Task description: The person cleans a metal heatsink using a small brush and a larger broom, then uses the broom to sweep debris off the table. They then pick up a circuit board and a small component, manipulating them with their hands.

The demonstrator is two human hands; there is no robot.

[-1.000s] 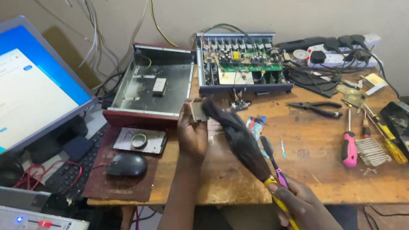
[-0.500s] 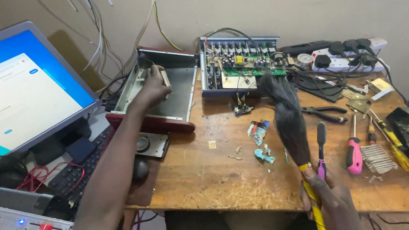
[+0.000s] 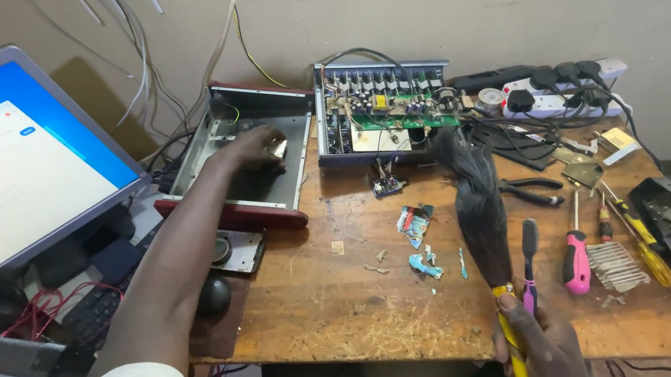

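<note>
Right grip: the right hand is being kept clenched around the yellow handle of the dark bristle brush, with a small black-headed brush being held alongside it.
Left grip: the left hand is being laid inside the open metal case; whether anything is being grasped under the fingers cannot be told.
Brush axis: the long axis is being held nearly upright in the picture, bristles pointing away toward the open circuit-board chassis, handle toward the person, above the worktop.
Nearby: torn coloured scraps are lying just left of the bristles; pliers and a pink-handled screwdriver are lying to the right.
Change: compared with half a second ago, the left hand has been moved slightly deeper into the case, while the brush is being held much as before.
</note>
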